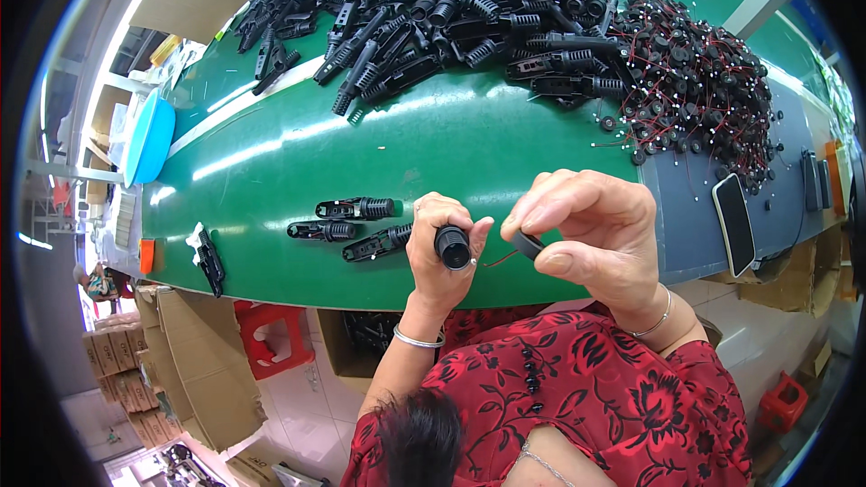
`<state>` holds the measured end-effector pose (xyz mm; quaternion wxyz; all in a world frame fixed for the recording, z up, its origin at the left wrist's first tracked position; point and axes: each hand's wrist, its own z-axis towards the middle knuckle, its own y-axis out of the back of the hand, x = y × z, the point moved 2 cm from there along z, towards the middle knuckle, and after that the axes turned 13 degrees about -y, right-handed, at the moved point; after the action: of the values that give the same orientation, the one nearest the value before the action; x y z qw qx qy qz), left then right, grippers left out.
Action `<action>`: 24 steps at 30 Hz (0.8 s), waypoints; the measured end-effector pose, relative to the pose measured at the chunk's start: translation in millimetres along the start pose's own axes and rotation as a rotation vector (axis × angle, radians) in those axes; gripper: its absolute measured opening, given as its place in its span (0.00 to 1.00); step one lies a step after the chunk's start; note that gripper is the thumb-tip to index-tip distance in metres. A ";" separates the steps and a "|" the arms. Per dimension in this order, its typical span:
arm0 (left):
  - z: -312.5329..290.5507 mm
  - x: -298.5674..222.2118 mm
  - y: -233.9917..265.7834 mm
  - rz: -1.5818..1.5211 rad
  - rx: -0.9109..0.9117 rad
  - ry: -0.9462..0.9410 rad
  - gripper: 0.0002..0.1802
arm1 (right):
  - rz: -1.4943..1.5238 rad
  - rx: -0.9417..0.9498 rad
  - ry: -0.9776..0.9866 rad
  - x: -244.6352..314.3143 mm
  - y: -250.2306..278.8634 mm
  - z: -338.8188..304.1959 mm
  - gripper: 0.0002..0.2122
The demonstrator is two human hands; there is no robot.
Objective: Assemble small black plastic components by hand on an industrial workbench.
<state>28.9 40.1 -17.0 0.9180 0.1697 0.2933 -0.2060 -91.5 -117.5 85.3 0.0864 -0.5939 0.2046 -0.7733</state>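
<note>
My left hand [431, 261] is closed around a black plastic housing [453, 247], whose round open end points up. Between the thumb and fingers of my right hand [600, 230] is a small round black part [527, 244] with a thin red wire, held just right of the housing and apart from it. On the green table [280, 167], left of my left hand, lie three similar ribbed black housings [361, 208]. What the palm of my left hand covers is hidden.
Across the far side spreads a heap of black housings [451, 18]. A pile of round black parts with red wires [699, 81] sits at the far right, near a phone [735, 224]. A blue basin [150, 140] stands left; cardboard [203, 361] and a red stool [271, 343] are below.
</note>
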 end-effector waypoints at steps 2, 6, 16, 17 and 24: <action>2.3 -1.7 -0.3 0.012 0.020 -0.016 0.21 | -0.006 -0.006 -0.004 -3.2 -1.2 1.8 0.12; 4.4 -2.5 -0.1 0.060 0.075 -0.053 0.21 | 0.022 -0.009 -0.018 -8.8 -2.8 3.9 0.12; 3.3 -0.3 -3.9 0.076 0.050 -0.010 0.22 | 0.075 -0.025 -0.041 -4.6 1.1 3.2 0.11; 5.0 -1.2 -5.3 0.074 0.051 -0.011 0.22 | 0.075 -0.027 -0.039 -7.6 2.5 3.6 0.11; 4.8 -0.9 -5.6 0.094 0.093 -0.040 0.22 | 0.137 -0.001 -0.026 -0.8 -0.4 1.4 0.11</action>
<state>27.8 33.5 -13.8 0.9234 0.2216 0.2569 -0.1795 -89.9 -117.1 85.1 0.1415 -0.5883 0.2442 -0.7578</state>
